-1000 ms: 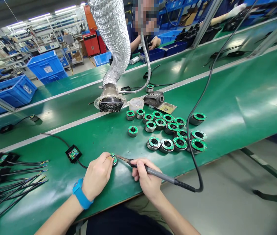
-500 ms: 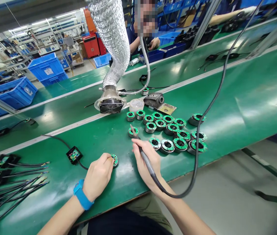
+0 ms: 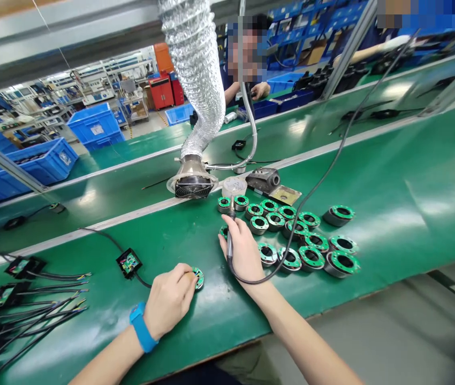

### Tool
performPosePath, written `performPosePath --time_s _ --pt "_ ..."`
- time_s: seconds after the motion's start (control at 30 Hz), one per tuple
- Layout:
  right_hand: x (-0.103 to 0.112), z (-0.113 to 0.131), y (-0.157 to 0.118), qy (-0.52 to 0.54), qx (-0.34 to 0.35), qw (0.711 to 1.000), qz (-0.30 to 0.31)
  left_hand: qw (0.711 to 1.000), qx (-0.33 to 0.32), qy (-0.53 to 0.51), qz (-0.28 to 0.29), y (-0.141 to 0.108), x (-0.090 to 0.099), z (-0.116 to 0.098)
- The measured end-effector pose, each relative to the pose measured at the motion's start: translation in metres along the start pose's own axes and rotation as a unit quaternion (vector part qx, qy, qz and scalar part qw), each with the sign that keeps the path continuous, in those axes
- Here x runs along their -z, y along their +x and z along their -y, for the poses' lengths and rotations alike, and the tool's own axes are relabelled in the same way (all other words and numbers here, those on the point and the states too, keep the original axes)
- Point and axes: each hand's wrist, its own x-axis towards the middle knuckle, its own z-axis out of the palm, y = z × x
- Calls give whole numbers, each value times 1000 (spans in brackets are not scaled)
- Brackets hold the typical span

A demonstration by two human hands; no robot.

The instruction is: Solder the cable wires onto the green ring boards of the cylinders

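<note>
My left hand (image 3: 171,297), with a blue band on its wrist, rests on the table, its fingers pinched at a small ring-shaped stator (image 3: 199,278) topped by a green circuit board. A cable from an open black box (image 3: 129,263) runs beneath this hand; its far end is hidden. In my right hand (image 3: 245,251) is a soldering iron (image 3: 229,247), held like a pen with its tip pointing up and away. Several similar stators (image 3: 311,258) stand grouped around and right of that hand, green boards upward. One is partly covered by the fingers.
A soldering iron stand (image 3: 265,181) and a tape roll (image 3: 234,186) sit behind the stators. Above hangs a silver duct (image 3: 195,69) ending in a fan (image 3: 193,187). The iron's cord (image 3: 324,176) loops over the stators. Boxes with cables (image 3: 6,294) lie left. A person works opposite.
My right hand has turned the iron more upright and moved it toward the back stators. My left hand keeps its pinch at the stator. The whole view has shifted slightly.
</note>
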Motion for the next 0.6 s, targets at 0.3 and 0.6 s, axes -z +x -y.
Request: performPosePath --time_s 0.3,0.6 --pt "1 8 -12 15 42 999 1 985 -18 87 148 12 9 65" --pt "-13 12 -4 -18 45 998 -42 926 205 293 123 112 83 295"
